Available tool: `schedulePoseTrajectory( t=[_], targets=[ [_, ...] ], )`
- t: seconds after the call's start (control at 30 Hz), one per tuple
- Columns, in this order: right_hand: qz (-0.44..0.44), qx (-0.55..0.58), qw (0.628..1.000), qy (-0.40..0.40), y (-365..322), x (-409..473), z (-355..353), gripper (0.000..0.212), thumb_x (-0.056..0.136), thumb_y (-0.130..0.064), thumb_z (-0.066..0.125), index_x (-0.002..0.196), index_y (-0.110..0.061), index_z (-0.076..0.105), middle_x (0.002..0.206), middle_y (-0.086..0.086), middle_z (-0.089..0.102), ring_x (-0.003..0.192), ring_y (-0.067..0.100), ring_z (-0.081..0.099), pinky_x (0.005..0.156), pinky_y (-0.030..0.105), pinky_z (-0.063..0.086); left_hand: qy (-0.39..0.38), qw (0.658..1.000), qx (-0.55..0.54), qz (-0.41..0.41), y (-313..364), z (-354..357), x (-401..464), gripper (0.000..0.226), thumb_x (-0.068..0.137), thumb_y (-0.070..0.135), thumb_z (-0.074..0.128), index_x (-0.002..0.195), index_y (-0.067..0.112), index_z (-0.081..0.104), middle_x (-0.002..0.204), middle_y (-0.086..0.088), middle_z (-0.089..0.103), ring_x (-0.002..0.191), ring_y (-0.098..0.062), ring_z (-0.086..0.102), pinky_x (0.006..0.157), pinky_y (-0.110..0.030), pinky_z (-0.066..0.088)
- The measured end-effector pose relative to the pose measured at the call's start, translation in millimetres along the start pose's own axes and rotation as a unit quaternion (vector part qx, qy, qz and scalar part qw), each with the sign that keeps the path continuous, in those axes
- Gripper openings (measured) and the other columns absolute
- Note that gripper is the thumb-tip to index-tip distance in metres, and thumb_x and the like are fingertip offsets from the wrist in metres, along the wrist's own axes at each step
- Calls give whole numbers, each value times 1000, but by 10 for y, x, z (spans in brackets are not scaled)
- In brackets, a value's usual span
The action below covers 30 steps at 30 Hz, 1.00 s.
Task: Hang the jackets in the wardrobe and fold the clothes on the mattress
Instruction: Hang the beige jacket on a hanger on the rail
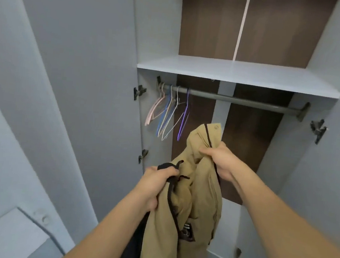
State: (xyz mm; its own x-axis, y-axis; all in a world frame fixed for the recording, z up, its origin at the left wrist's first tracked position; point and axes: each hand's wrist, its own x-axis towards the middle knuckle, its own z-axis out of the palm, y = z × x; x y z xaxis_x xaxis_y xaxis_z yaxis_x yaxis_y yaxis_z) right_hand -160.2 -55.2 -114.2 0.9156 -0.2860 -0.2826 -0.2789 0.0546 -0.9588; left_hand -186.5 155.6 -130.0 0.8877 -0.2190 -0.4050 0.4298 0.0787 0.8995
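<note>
Hanging from both hands in front of the open wardrobe [156,45], a tan jacket [197,203] with black trim is held bunched below the rail [239,100]. The left hand [156,185] is curled round a black strap and fabric edge; the right hand [222,160] pinches the collar area higher up. Several coloured wire hangers [168,112] are clustered at the rail's left end. A white shelf [237,73] is fixed above the rail.

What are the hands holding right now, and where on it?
Both grip the tan jacket: left hand at its black-trimmed edge, right hand bunching fabric near the collar. No hanger is held.
</note>
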Motion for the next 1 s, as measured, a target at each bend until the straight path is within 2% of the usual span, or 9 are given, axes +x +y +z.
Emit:
schedulePoseTrajectory(
  t=[0.07, 0.13, 0.2, 0.3, 0.47, 0.57, 0.73, 0.9, 1.0],
  targets=[
    [-35, -157, 987, 10, -149, 153, -49, 53, 87, -9, 64, 128, -20, 32, 114, 7, 54, 101, 26, 57, 89, 42, 52, -36, 998, -4, -60, 104, 59, 279, 32, 79, 13, 74, 107, 0, 68, 94, -25, 73, 80, -36, 70, 75, -50, 59],
    [-110, -365, 924, 35, -261, 315, -64, 38, 90, -13, 58, 124, -18, 42, 112, 3, 55, 100, 24, 56, 86, 33, 47, -59, 995, -8, -86, 192, 126, 574, 34, 79, 14, 71, 111, 1, 68, 98, -26, 72, 82, -37, 70, 76, -51, 59],
    [-138, -485, 863, 42, -351, 501, -103, 18, 91, -9, 52, 108, -10, 58, 107, 7, 60, 99, 28, 58, 79, 30, 45, -79, 991, 20, -105, 256, 207, 857, 37, 79, 15, 68, 114, 2, 67, 99, -24, 72, 82, -37, 70, 75, -49, 59],
    [-95, -580, 805, 84, -493, 739, -236, 13, 89, -7, 48, 85, -15, 57, 97, 9, 62, 83, 27, 59, 69, 34, 47, -120, 981, 102, -113, 278, 337, 1283, 33, 83, 17, 64, 114, 5, 68, 101, -22, 73, 88, -36, 71, 75, -46, 60],
    [-134, -604, 753, 225, -747, 1095, -334, 17, 92, -9, 47, 103, -13, 60, 95, 9, 63, 85, 32, 63, 70, 35, 49, -233, 922, 296, -90, 353, 478, 2109, 15, 95, 24, 56, 101, 13, 64, 91, -6, 68, 83, -20, 67, 73, -33, 56],
    [-152, -509, 786, 317, -852, 1293, -399, 19, 95, -15, 45, 108, -12, 58, 99, 11, 65, 89, 35, 64, 80, 46, 54, -208, 892, 402, 0, 570, 631, 2781, 26, 90, 24, 55, 111, 8, 61, 99, -9, 65, 83, -21, 62, 69, -31, 52],
    [-93, -328, 851, 399, -881, 1661, -415, 17, 94, -17, 44, 99, -14, 60, 93, 9, 63, 89, 33, 60, 80, 44, 53, -13, 802, 547, 241, 1225, 774, 3713, 44, 89, 29, 58, 123, 2, 50, 123, -19, 54, 114, -38, 55, 91, -40, 46],
    [-72, -213, 863, 452, -726, 1981, -494, 15, 93, -19, 51, 91, -11, 63, 88, 7, 66, 76, 22, 61, 63, 31, 49, 39, 691, 675, 256, 1463, 855, 4369, 40, 94, 38, 55, 118, 6, 59, 117, -15, 65, 108, -32, 64, 78, -34, 48],
    [-76, -215, 858, 459, -700, 2112, -566, 14, 91, -24, 53, 81, -16, 61, 80, 7, 67, 72, 26, 66, 64, 39, 58, 18, 633, 725, 273, 1451, 962, 4543, 28, 94, 29, 56, 111, 10, 67, 110, -10, 69, 102, -28, 67, 71, -32, 47]
  ],
)
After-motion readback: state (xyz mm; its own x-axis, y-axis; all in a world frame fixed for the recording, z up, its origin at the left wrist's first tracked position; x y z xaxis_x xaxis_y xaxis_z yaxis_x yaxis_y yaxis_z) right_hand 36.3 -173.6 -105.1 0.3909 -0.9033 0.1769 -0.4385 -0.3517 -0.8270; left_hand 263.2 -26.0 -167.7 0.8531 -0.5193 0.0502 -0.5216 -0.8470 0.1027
